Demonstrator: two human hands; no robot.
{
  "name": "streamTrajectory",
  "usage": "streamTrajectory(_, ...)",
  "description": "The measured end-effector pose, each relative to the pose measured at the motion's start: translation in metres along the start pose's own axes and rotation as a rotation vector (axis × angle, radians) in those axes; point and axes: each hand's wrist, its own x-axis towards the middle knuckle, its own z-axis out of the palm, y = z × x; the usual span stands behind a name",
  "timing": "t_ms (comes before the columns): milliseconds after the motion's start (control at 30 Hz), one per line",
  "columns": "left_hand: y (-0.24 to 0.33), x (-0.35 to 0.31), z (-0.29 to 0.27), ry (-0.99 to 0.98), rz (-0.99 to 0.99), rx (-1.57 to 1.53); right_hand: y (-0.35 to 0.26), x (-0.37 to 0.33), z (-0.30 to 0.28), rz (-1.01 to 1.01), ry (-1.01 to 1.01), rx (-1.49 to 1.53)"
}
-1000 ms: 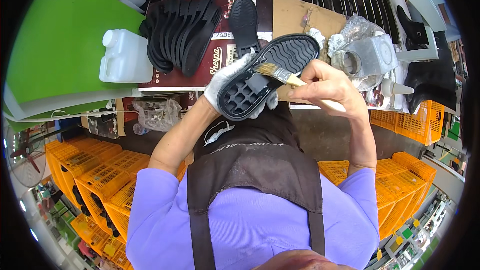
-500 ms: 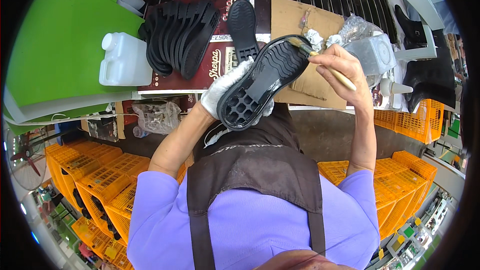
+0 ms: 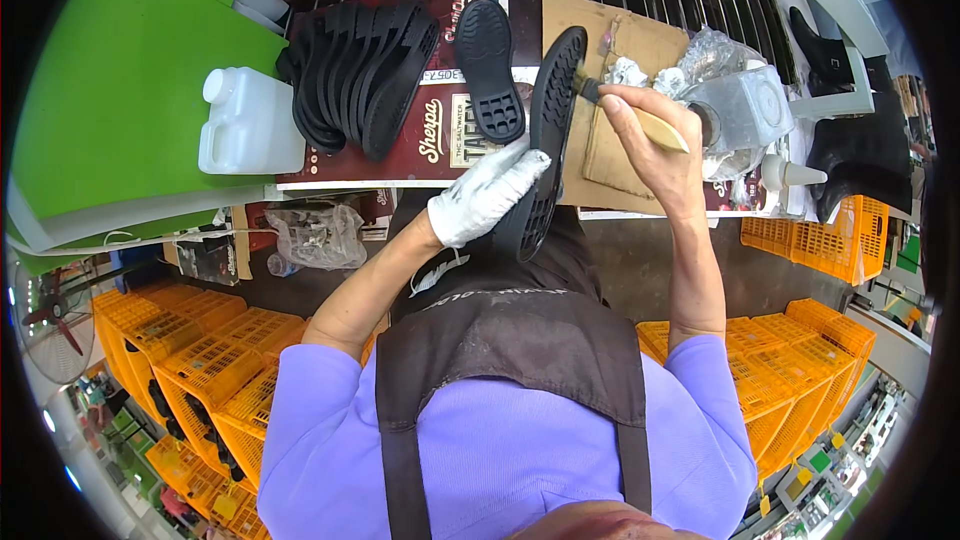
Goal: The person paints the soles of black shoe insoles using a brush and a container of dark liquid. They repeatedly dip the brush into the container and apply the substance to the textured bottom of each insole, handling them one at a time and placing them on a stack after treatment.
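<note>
A black shoe sole (image 3: 552, 130) is held tilted on its edge by my left hand (image 3: 487, 195), which wears a white glove. My bare right hand (image 3: 655, 135) grips a brush (image 3: 662, 133) with a pale wooden handle. Its bristles touch or nearly touch the sole's right edge, near the upper end. Another black sole (image 3: 489, 70) lies flat just beyond my gloved hand. To its left stands a row of black soles (image 3: 365, 75) leaning on one another. The side of the held sole turned away from me is mostly hidden.
A white plastic jug (image 3: 252, 125) stands at the left by a green panel (image 3: 130, 90). Cardboard (image 3: 618, 155) lies under my right hand. A clear container (image 3: 745, 105) and a nozzle bottle (image 3: 790, 174) are at the right. Orange crates (image 3: 215, 355) stand on both sides below.
The held sole has turned from facing up to standing on its edge. My gloved fingers now show on its near side. My right hand and the brush have shifted slightly left.
</note>
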Motion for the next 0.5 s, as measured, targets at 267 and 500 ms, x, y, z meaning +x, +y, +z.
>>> streamTrajectory(267,-0.039,0.006,-0.015,0.033,0.017,-0.278,-0.028,0.001,-0.028,0.402,-0.327,0.343)
streamTrajectory(500,-0.027,0.002,-0.013,-0.123,-0.067,-0.882,-0.009,0.003,-0.006,-0.375,-0.224,-0.154)
